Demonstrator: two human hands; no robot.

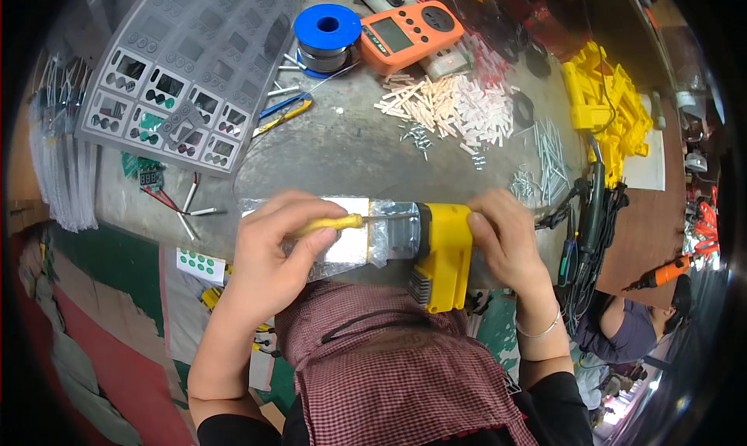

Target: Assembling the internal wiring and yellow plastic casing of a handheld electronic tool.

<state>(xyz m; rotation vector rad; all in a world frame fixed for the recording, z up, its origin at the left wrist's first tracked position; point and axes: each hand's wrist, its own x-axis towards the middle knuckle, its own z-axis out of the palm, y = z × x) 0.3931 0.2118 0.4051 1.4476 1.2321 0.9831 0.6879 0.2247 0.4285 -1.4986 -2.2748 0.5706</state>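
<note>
My left hand is closed around the yellow handle of a screwdriver. Its thin shaft points right, across a silvery block wrapped in clear film, toward a yellow plastic housing. My right hand grips that housing at its upper right, with the thumb on its side. A dark rim and ribbed black part show on the housing's left side. I cannot tell whether the screwdriver tip sits in a screw. The housing is held over the table's near edge.
On the grey table lie a grey label sheet, a blue solder spool, an orange multimeter, cutters, pale sleeves and loose screws. Yellow housings and a soldering iron lie right. Another person sits beyond.
</note>
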